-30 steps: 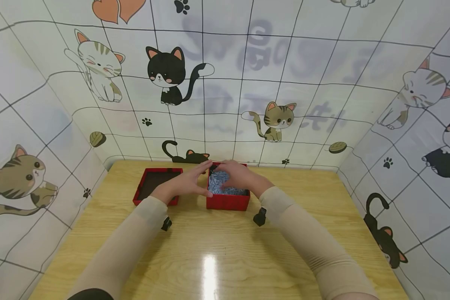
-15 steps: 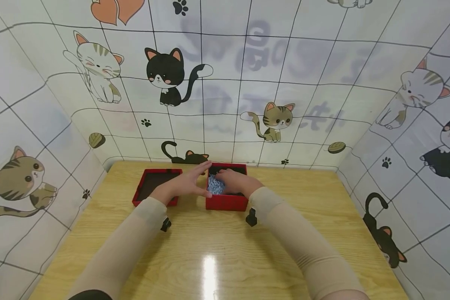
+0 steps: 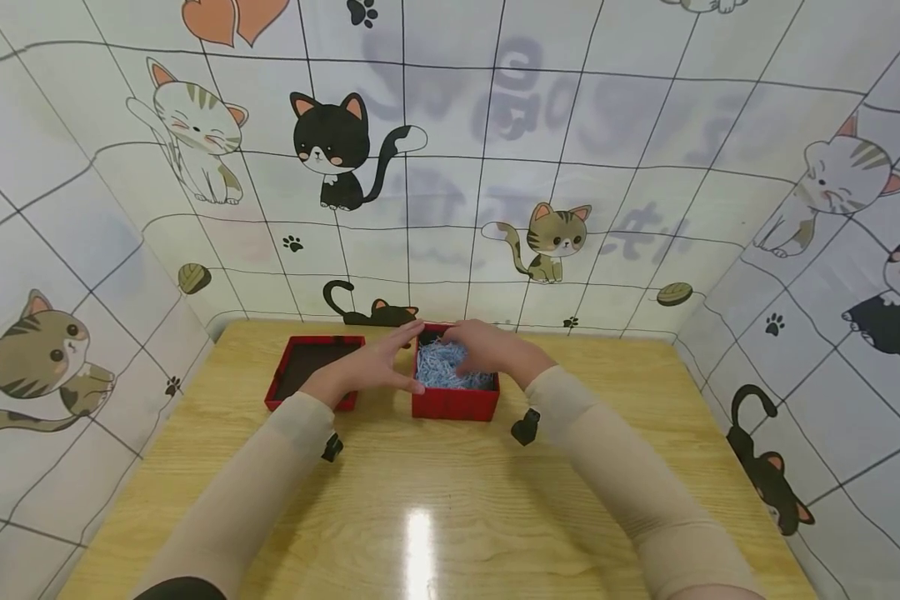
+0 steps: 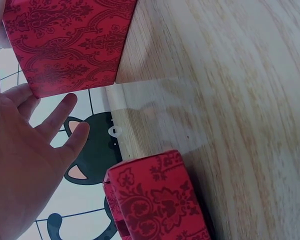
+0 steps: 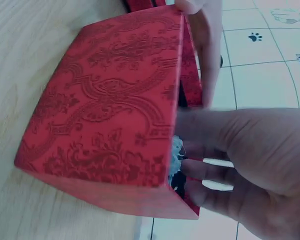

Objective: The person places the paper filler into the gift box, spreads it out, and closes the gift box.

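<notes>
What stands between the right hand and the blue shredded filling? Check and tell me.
Nothing visible: the right hand is at the open top of the red box, with the blue shredded filling exposed below.

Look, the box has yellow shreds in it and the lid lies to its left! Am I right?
Not quite: the shreds in the box are blue, not yellow, as the head view shows. The lid does lie to its left.

Red box (image 3: 455, 405), darker floral scrolls; pale blue filler (image 3: 435, 364); red lid (image 3: 307, 367), blackish inside
</notes>
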A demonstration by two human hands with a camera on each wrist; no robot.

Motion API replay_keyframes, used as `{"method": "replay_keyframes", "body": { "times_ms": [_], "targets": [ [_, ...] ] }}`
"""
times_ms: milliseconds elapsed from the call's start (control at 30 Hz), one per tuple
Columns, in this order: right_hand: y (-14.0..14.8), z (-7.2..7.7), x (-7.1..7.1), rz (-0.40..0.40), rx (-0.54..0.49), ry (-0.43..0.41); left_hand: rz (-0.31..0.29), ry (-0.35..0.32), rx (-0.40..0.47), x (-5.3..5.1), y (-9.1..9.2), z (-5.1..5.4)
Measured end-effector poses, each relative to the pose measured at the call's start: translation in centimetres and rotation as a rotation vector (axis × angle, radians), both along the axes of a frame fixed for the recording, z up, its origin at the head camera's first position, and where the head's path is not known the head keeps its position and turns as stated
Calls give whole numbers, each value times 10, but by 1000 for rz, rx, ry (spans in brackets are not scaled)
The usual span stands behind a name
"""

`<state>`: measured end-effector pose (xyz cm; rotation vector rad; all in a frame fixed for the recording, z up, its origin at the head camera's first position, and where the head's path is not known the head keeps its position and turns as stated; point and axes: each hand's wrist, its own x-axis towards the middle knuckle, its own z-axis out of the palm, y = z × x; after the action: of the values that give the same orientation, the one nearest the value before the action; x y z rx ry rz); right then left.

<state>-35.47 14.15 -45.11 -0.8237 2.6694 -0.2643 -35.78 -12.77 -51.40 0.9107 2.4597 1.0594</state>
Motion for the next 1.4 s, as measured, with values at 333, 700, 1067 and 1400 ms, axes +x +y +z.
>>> {"method": "replay_keyframes", "body": {
  "times_ms": [333, 700, 1067, 1400],
  "targets": [
    [-12, -24, 1, -41, 183, -71, -2, -14, 5, -3, -1, -4],
    [-16, -21, 5, -73, 194, -69, -5, 5, -2, -1, -1, -1],
    [10, 13, 12, -85, -99, -36, -2, -2, -9, -2, 0, 0],
    [32, 7, 19, -89, -432, 9, 5, -12, -9, -2, 2, -1]
  ]
}}
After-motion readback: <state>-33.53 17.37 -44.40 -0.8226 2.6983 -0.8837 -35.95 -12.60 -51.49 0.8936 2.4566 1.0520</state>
